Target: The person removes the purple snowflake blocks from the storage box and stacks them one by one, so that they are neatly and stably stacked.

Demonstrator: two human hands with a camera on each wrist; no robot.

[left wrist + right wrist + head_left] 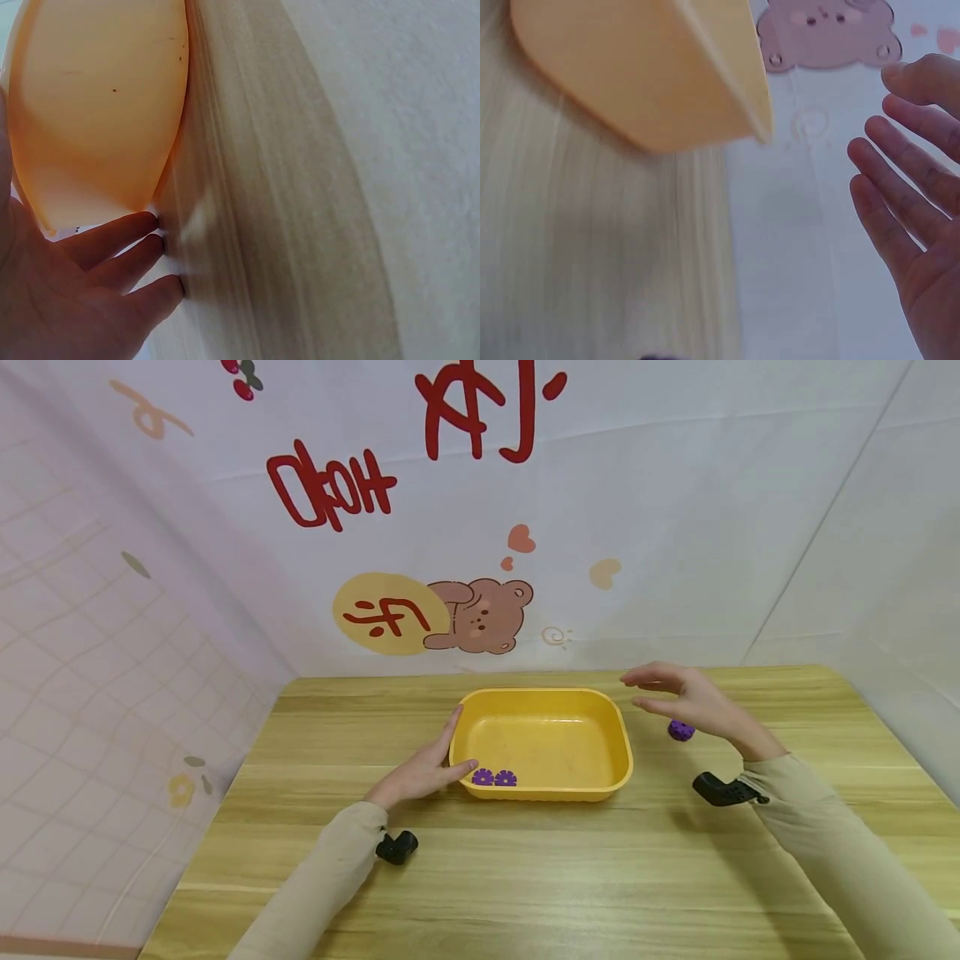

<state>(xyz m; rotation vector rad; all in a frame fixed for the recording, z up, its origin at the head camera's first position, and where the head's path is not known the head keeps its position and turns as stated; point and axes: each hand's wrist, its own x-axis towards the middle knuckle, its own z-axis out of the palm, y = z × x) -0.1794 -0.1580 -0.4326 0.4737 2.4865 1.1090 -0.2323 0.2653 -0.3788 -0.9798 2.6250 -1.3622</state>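
A yellow plastic tray with a raised rim sits on the table. Two purple notched discs lie in its near left corner. At the tray's left end rests my left hand, its thumb over the rim and its fingers nearly straight along the outside. In the left wrist view several fingertips reach down beside the tray wall to the tabletop. Off the tray's right end, my right hand hovers with fingers loosely extended and nothing in them. Below its wrist is a small purple notched piece on the table.
The wood-grain table ends at the back against a white printed cloth with a bear and red characters. Another printed cloth hangs on the left. Black wrist devices are on both sleeves.
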